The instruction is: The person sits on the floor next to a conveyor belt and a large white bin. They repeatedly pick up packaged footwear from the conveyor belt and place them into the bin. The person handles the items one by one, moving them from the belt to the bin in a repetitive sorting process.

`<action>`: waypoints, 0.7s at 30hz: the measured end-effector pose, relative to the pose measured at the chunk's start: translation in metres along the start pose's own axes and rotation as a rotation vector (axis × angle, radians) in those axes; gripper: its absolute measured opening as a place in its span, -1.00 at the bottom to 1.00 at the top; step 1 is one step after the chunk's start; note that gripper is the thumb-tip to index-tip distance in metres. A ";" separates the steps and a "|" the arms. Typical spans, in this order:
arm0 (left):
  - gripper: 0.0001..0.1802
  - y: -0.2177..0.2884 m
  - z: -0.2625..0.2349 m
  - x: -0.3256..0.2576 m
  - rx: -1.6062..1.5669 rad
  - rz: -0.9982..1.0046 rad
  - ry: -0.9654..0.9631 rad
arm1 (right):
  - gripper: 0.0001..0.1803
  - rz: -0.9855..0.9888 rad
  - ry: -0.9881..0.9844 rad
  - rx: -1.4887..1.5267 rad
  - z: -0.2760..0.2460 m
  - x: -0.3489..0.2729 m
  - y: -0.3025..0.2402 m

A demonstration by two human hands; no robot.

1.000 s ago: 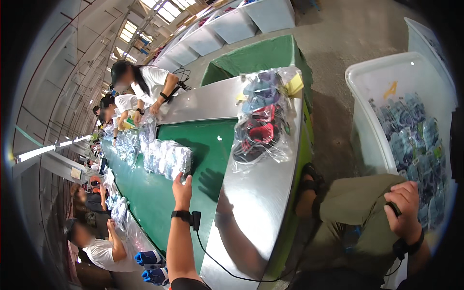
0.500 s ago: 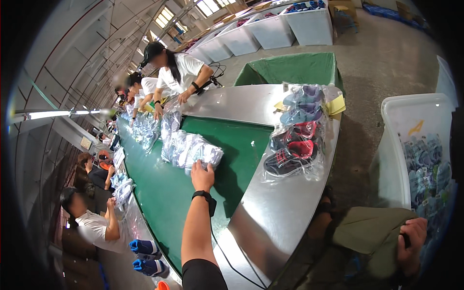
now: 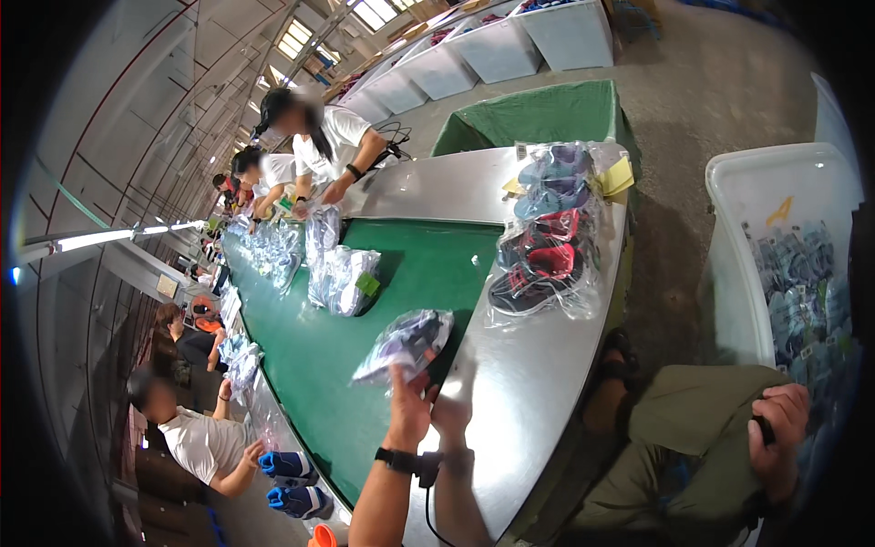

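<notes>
Left hand, fingers half-closed, holds 1 bag by its near end; likely light, slippery, best gripped through the shoes; right hand curls round a dark object.

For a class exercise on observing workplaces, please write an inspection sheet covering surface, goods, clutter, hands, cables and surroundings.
Surface: smooth green work surface with a shiny silver metal border.
Goods: clear plastic bag of greyish-purple shoes, over the green surface.
Clutter: bagged red-and-black shoes on the border; yellow flat piece near its far corner.
Hands: left hand holds the bag; right hand, at an olive trouser knee, curls around a small black object.
Cables: thin black cable from the left black wristband.
Surroundings: green open-topped bin beyond; white plastic tub of bagged shoes, right; white-shirted co-worker, left.
</notes>
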State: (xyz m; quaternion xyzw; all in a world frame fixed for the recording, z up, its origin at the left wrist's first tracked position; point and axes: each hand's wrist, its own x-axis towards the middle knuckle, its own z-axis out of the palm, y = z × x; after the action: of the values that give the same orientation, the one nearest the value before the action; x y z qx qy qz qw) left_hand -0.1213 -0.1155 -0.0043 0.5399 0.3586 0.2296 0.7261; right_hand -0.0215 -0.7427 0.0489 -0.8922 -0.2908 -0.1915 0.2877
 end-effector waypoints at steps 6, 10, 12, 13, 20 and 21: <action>-0.09 0.016 -0.029 -0.005 -0.409 0.008 -0.052 | -0.74 0.019 0.023 0.039 -0.004 0.007 -0.007; -0.28 0.021 -0.041 0.011 -0.377 -0.100 -0.006 | -0.75 0.052 0.046 0.068 -0.006 0.006 -0.012; -0.30 0.021 -0.040 0.013 -0.447 -0.105 0.036 | -0.75 0.036 0.054 0.079 -0.007 0.007 -0.012; -0.31 0.022 -0.036 0.011 -0.485 -0.112 0.070 | -0.75 0.035 0.054 0.092 -0.008 0.007 -0.012; -0.49 0.037 0.035 -0.067 -0.742 -0.128 -0.160 | -0.66 0.020 0.027 0.124 -0.016 0.014 -0.024; -0.49 0.036 0.048 -0.081 -0.771 -0.146 -0.254 | -0.65 0.033 0.042 0.136 -0.017 0.015 -0.030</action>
State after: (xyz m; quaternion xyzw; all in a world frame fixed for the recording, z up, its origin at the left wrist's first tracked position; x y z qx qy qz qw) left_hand -0.1341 -0.1929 0.0593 0.2257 0.1912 0.2265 0.9280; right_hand -0.0320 -0.7278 0.0813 -0.8710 -0.2824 -0.1852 0.3568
